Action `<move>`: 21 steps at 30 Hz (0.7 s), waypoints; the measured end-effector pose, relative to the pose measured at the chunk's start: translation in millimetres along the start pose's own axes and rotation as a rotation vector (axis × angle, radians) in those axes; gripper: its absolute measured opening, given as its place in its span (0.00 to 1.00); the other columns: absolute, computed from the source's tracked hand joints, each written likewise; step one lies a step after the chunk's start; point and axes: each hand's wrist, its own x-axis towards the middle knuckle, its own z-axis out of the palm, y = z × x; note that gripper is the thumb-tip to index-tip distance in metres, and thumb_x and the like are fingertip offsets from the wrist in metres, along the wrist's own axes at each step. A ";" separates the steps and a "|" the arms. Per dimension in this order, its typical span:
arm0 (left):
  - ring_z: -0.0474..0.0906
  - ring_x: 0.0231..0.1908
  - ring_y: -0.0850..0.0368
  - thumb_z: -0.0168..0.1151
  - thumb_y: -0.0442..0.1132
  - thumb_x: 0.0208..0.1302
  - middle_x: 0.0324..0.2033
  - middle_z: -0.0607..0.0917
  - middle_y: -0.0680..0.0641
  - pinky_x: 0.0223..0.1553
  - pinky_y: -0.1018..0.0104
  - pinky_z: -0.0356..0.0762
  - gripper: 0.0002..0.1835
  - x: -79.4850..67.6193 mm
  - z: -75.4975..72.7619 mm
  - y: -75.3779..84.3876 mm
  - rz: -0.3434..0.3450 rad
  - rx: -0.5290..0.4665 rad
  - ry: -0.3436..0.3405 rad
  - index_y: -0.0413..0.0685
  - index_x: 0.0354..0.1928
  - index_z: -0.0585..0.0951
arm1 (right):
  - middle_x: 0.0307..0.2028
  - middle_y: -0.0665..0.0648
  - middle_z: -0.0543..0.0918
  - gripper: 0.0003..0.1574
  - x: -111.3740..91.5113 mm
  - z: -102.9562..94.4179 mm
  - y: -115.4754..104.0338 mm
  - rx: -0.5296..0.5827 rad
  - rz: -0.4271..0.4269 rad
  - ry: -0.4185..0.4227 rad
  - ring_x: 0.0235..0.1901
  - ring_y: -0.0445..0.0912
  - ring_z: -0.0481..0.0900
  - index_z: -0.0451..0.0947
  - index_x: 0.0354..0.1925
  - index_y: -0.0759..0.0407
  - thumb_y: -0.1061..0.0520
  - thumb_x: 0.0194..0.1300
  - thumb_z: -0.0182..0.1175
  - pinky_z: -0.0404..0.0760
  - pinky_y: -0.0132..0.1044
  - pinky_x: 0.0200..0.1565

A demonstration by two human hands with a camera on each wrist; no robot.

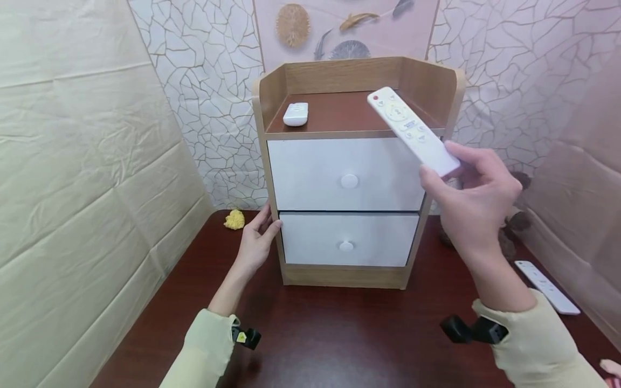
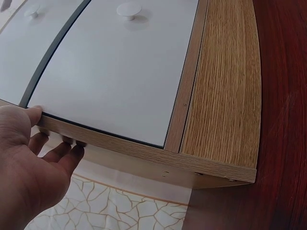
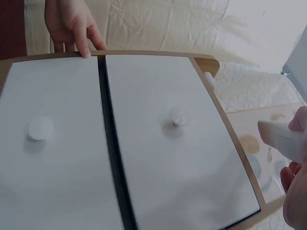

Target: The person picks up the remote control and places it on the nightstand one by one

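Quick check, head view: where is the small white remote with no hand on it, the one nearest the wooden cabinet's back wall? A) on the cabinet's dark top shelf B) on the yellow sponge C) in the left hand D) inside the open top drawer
A: the small white remote lies flat on the wooden cabinet's dark top shelf; both white drawers are closed, and the left hand rests on the cabinet's side.

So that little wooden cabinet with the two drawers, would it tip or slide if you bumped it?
The cabinet probably resists tipping: its base sits flat on the table and it looks fairly squat. It might slide on the smooth, glossy tabletop, which may be why the left hand rests against its side. Its board panels look stiff.
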 end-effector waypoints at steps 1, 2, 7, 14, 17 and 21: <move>0.62 0.73 0.48 0.57 0.35 0.78 0.77 0.61 0.46 0.69 0.56 0.68 0.34 0.3 0.0 0.4 0.001 0.000 -0.004 0.46 0.80 0.57 | 0.37 0.46 0.84 0.23 2.7 4.5 -1.4 -0.005 0.005 -0.004 0.29 0.40 0.73 0.87 0.49 0.69 0.73 0.51 0.72 0.76 0.24 0.35; 0.62 0.73 0.48 0.57 0.35 0.78 0.77 0.61 0.46 0.69 0.56 0.68 0.34 0.8 0.0 0.8 0.001 0.000 -0.008 0.46 0.80 0.56 | 0.37 0.46 0.84 0.23 6.0 9.1 -2.6 -0.014 0.014 -0.006 0.28 0.41 0.72 0.87 0.49 0.69 0.72 0.52 0.73 0.75 0.24 0.34; 0.63 0.73 0.46 0.57 0.34 0.78 0.76 0.62 0.44 0.68 0.56 0.69 0.34 1.9 -0.3 2.3 0.004 0.006 -0.001 0.45 0.80 0.57 | 0.40 0.54 0.86 0.23 22.5 32.6 -5.4 -0.068 0.066 -0.047 0.28 0.42 0.72 0.88 0.51 0.63 0.63 0.55 0.75 0.74 0.27 0.32; 0.64 0.72 0.46 0.57 0.33 0.77 0.75 0.64 0.42 0.67 0.57 0.69 0.34 3.2 -0.5 2.1 0.017 -0.009 0.002 0.44 0.80 0.57 | 0.41 0.58 0.87 0.22 38.8 64.4 -4.0 -0.103 0.076 -0.100 0.28 0.40 0.76 0.88 0.49 0.63 0.58 0.55 0.75 0.76 0.25 0.32; 0.64 0.72 0.46 0.58 0.33 0.77 0.75 0.64 0.42 0.67 0.57 0.69 0.35 2.4 -0.4 1.8 0.013 -0.010 0.000 0.44 0.80 0.57 | 0.41 0.57 0.87 0.21 43.6 75.8 -4.2 -0.162 0.087 -0.113 0.30 0.38 0.76 0.88 0.48 0.62 0.56 0.55 0.74 0.75 0.23 0.33; 0.64 0.72 0.47 0.58 0.35 0.77 0.75 0.64 0.43 0.67 0.58 0.69 0.35 0.8 -0.8 1.1 -0.005 -0.005 0.005 0.44 0.80 0.57 | 0.42 0.57 0.87 0.22 47.8 89.3 -4.1 -0.221 0.064 -0.146 0.34 0.39 0.77 0.88 0.48 0.65 0.56 0.56 0.72 0.73 0.23 0.35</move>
